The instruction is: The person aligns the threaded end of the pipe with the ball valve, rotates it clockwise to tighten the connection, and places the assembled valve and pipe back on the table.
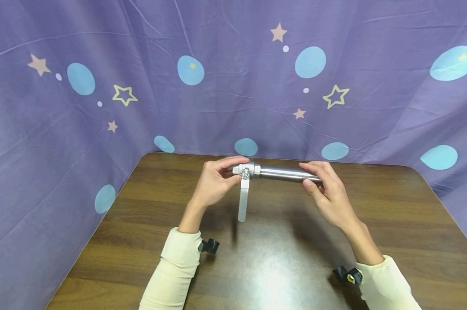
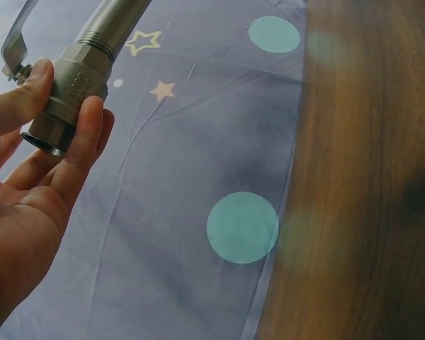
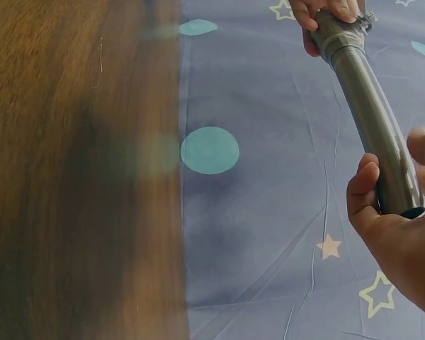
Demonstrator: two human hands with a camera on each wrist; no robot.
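My left hand [image 1: 214,183] pinches a silver ball valve [image 1: 250,169] between thumb and fingers at its left end. The valve's flat lever handle [image 1: 243,204] points down toward me, square to the body. A smooth metal pipe [image 1: 281,173] runs out from the valve's right side, its near end seated at the hex collar. Around the far end of this pipe, my right hand [image 1: 330,196] has its thumb and fingers. In the left wrist view, the valve's open threaded mouth [image 2: 48,140] shows below the fingers. The joined pieces are held above the table, roughly level.
A brown wood-grain table [image 1: 256,258] lies beneath, with shadows of both arms on it. Behind and at the sides hangs a purple curtain [image 1: 233,116] patterned with stars and blue ovals. Black clips [image 1: 209,246] sit at both sleeve cuffs.
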